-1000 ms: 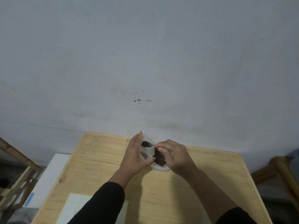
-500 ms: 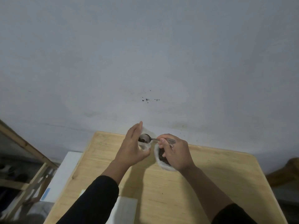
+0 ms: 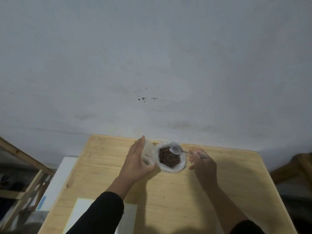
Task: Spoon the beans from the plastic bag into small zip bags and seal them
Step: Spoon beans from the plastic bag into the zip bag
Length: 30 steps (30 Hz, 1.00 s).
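Table (image 3: pixel 219 191) front edge cut off

shiny metal spoon (image 3: pixel 175 149), prob. clear plastic bag (image 3: pixel 170 168), matt wood table (image 3: pixel 219 183).

Spoon handle (image 3: pixel 201 155) end hidden in right hand (image 3: pixel 203 166) — zip bag (image 3: pixel 149 153) contents unclear

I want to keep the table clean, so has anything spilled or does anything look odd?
No beans lie spilled around the plastic bag. One small dark speck sits alone on the table nearer the camera, at; I cannot tell what it is. The wall behind bears dark specks.
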Tool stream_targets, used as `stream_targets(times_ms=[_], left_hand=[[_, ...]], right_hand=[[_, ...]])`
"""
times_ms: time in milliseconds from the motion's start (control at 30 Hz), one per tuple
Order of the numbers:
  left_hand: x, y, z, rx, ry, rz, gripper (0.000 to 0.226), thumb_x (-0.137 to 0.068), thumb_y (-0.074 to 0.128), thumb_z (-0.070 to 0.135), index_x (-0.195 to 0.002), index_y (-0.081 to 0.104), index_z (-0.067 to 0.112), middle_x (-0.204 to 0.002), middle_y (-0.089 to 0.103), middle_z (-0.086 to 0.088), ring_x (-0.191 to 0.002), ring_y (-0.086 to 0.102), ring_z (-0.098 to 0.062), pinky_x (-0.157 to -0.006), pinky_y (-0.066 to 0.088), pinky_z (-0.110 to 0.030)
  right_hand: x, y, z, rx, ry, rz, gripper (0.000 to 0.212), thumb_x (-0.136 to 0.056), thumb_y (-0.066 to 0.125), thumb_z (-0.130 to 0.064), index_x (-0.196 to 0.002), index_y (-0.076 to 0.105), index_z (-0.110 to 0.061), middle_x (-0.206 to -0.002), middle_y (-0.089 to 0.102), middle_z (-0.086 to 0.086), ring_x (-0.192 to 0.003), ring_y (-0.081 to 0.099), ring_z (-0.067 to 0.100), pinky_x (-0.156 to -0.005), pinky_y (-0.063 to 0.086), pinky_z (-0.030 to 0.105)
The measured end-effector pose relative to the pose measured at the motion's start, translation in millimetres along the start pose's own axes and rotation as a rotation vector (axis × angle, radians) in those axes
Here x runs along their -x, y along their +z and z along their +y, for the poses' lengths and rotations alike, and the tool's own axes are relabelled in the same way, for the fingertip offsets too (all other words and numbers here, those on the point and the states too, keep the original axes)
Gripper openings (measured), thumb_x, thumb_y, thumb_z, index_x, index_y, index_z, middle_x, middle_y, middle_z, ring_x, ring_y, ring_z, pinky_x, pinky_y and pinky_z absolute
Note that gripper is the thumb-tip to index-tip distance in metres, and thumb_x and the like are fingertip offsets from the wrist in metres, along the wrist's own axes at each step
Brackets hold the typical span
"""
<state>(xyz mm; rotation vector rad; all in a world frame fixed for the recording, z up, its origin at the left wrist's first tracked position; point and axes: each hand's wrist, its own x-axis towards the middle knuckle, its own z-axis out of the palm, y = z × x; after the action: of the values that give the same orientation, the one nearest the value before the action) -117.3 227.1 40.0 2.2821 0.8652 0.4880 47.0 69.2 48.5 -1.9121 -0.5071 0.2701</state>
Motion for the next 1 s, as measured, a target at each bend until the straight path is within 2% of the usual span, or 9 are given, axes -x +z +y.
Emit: stream_targets(times_ms=[67, 167, 267, 367, 467, 567, 700, 867, 1000], left_hand=[[1.9, 5.3, -0.9, 0.009, -0.016, -0.017, 0.109, -0.066, 0.078, 0.038, -0.150, 0.010, 0.021, -0.152, 0.024, 0.000, -0.140, 0.019, -0.012, -0.111, 0.019, -0.022], [5.6, 10.2, -2.0, 0.042, -0.055, -0.026, 0.111, -0.062, 0.077, 0.047, -0.150, 0.014, 0.021, -0.151, 0.025, 0.001, -0.138, 0.021, -0.009, -0.109, 0.019, -0.020], [9.6, 13.6, -2.8, 0.051, -0.075, -0.018, 0.115, -0.054, 0.064, 0.064, -0.149, 0.018, 0.020, -0.149, 0.029, 0.001, -0.136, 0.025, -0.008, -0.108, 0.022, -0.020], [11.2, 17.7, -3.4, 0.060, -0.080, -0.011, 0.113, -0.057, 0.075, 0.054, -0.149, 0.018, 0.021, -0.148, 0.031, 0.000, -0.135, 0.029, -0.010, -0.107, 0.024, -0.020], [10.6, 20.3, -3.3, 0.058, -0.071, -0.011, 0.112, -0.061, 0.081, 0.046, -0.149, 0.014, 0.023, -0.149, 0.030, 0.001, -0.136, 0.027, -0.009, -0.106, 0.023, -0.019], [8.7, 20.5, -2.1, 0.074, -0.069, -0.012, 0.113, -0.062, 0.082, 0.044, -0.149, 0.013, 0.024, -0.148, 0.029, 0.002, -0.135, 0.028, -0.009, -0.107, 0.025, -0.020], [5.3, 21.3, -2.0, 0.082, -0.076, -0.004, 0.114, -0.062, 0.083, 0.040, -0.149, 0.010, 0.027, -0.148, 0.029, 0.003, -0.135, 0.027, -0.008, -0.111, 0.028, -0.026], [1.4, 22.0, -0.4, 0.098, -0.102, -0.015, 0.115, -0.062, 0.082, 0.042, -0.150, 0.010, 0.024, -0.150, 0.027, 0.000, -0.138, 0.025, -0.012, -0.110, 0.025, -0.025], [-3.8, 22.7, 3.9, 0.119, -0.120, -0.011, 0.117, -0.062, 0.083, 0.042, -0.150, 0.007, 0.024, -0.152, 0.024, 0.002, -0.139, 0.020, -0.010, -0.110, 0.018, -0.021]], right_hand=[[5.5, 2.0, 11.5, 0.091, -0.085, -0.022, 0.040, -0.084, 0.040, -0.036, -0.084, 0.070, -0.011, -0.064, 0.065, -0.003, -0.049, 0.061, 0.012, -0.054, 0.044, 0.013], [12.4, 8.8, 27.5, 0.090, -0.116, -0.004, 0.044, -0.082, 0.040, -0.041, -0.088, 0.071, -0.010, -0.078, 0.067, -0.004, -0.061, 0.064, 0.016, -0.061, 0.042, 0.007], [16.7, 18.8, 30.1, -0.010, 0.089, -0.026, 0.021, -0.091, 0.052, -0.021, -0.089, 0.071, -0.012, -0.071, 0.068, -0.005, -0.043, 0.061, 0.012, -0.050, 0.047, 0.017], [17.0, 26.7, 31.5, -0.172, 0.302, -0.036, 0.018, -0.092, 0.053, -0.011, -0.088, 0.070, -0.012, -0.065, 0.069, -0.001, -0.048, 0.063, 0.012, -0.054, 0.054, 0.036], [16.3, 30.9, 33.0, -0.359, 0.469, -0.004, 0.015, -0.090, 0.055, -0.008, -0.085, 0.069, -0.009, -0.070, 0.069, 0.008, -0.057, 0.064, 0.016, -0.048, 0.050, 0.029], [14.5, 29.0, 30.3, -0.505, 0.568, 0.060, 0.014, -0.090, 0.054, -0.007, -0.084, 0.067, -0.006, -0.072, 0.066, 0.012, -0.053, 0.062, 0.009, -0.043, 0.047, 0.021], [9.9, 18.2, 19.9, -0.532, 0.564, 0.081, 0.019, -0.093, 0.049, -0.007, -0.084, 0.066, -0.007, -0.071, 0.065, 0.010, -0.054, 0.062, 0.010, -0.043, 0.047, 0.019], [1.2, 3.3, 5.7, -0.519, 0.503, 0.079, 0.020, -0.094, 0.047, -0.007, -0.087, 0.065, -0.004, -0.072, 0.064, 0.012, -0.062, 0.061, 0.017, -0.046, 0.045, 0.021], [-4.7, -4.5, -5.8, -0.540, 0.451, 0.050, 0.022, -0.095, 0.046, -0.010, -0.087, 0.066, -0.007, -0.070, 0.065, 0.010, -0.058, 0.061, 0.013, -0.043, 0.044, 0.020]])
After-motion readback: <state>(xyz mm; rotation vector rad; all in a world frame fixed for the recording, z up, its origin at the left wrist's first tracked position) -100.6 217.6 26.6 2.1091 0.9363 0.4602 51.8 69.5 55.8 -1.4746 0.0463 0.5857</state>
